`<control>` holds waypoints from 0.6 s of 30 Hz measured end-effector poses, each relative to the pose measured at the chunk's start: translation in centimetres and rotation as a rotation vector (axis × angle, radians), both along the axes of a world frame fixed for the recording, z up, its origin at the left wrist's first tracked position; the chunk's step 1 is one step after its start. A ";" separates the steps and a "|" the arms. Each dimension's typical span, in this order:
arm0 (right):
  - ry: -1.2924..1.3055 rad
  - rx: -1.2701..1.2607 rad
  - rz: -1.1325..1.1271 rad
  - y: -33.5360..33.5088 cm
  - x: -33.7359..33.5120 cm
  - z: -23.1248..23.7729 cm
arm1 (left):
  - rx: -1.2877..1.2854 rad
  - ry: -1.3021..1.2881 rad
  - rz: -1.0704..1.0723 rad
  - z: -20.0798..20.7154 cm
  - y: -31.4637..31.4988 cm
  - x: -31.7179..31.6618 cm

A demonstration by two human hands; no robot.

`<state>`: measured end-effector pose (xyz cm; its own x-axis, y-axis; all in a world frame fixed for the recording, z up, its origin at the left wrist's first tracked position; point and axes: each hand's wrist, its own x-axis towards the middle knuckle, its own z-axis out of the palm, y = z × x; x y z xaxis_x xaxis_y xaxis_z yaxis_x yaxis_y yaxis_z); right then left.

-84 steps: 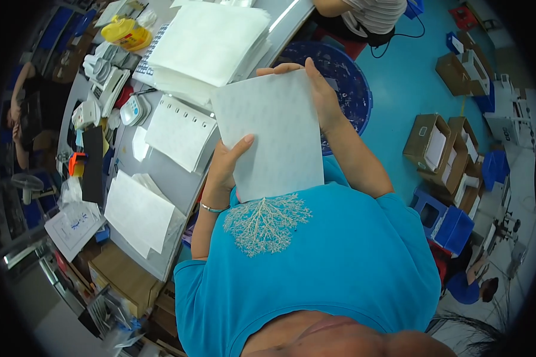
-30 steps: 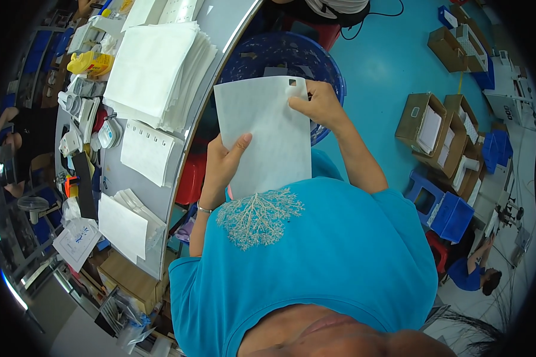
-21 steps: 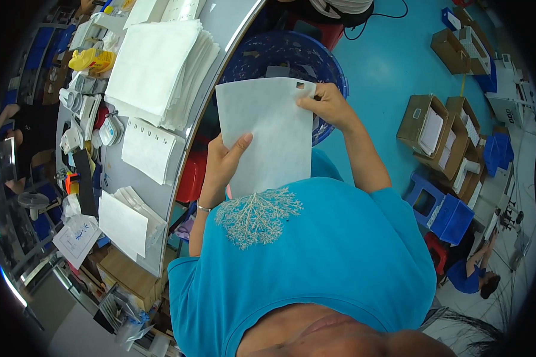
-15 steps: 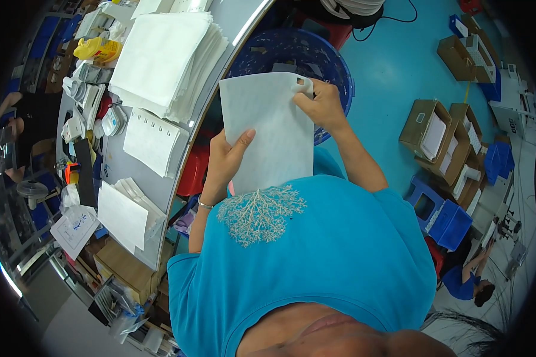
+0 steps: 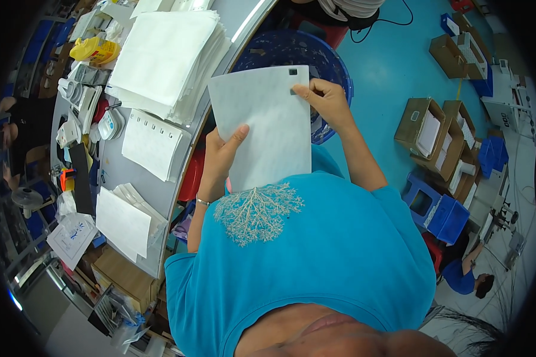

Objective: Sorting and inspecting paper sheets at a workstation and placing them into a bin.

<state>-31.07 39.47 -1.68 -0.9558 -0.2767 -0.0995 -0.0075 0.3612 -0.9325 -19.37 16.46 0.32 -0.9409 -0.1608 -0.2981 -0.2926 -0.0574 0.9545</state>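
A white paper-like sheet [image 5: 268, 131] is held up in front of my chest, over the blue bin. My left hand [image 5: 221, 153] grips its left edge, thumb lying on the front face and fingers behind. At the upper right edge my right hand [image 5: 330, 104] pinches the sheet between thumb and bent fingers. One small square cut-out shows near the top right corner; a second dark spot lies by my right thumb, partly covered. Whether the sheet is single or layered cannot be made out.
Left of me a grey table [image 5: 161, 202] carries a tall stack of white sheets [image 5: 164, 56], a smaller stack with square holes [image 5: 150, 143] and more sheets below. Behind my hands stands a blue bin [image 5: 339, 65] with scraps. Cardboard boxes [image 5: 417, 128] and blue crates [image 5: 449, 220] sit right.
My right thumb and fingers have slid down the right edge, baring the corner cut-out. A scrap that stuck up at the corner is no longer seen there. My left hand keeps its grip.
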 end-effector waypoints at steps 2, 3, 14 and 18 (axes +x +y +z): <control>-0.252 -0.349 0.054 -0.6 -0.4 0.3 | 0.041 0.002 0.036 0.4 -0.9 -0.7; -0.248 -0.344 0.049 -0.8 -0.2 0.5 | 0.047 0.004 0.031 0.5 -1.4 -0.9; -0.113 -0.095 0.001 -5.1 2.2 0.5 | -0.006 0.032 -0.082 1.9 -4.1 -1.7; 0.005 0.048 -0.096 -5.6 2.8 0.6 | 0.014 0.039 -0.071 1.5 -4.1 -1.9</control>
